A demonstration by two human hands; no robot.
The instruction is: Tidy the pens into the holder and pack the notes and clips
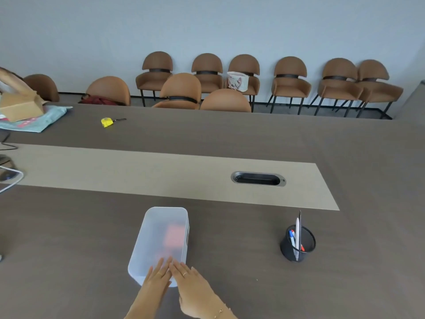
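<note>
A frosted plastic box (158,236) lies on the dark table with its lid on. An orange pad of notes shows faintly through the lid. My left hand (157,277) and my right hand (190,280) rest flat on the near end of the lid, fingers stretched out and fingertips touching, holding nothing. To the right stands a black mesh pen holder (299,244) with several pens upright in it. No clips can be seen.
A metal cable port (258,178) sits in the pale strip of the table. Far left are a yellow tape measure (107,122), a cardboard box (21,107) on a teal bag, and cables at the left edge. Brown chairs line the wall.
</note>
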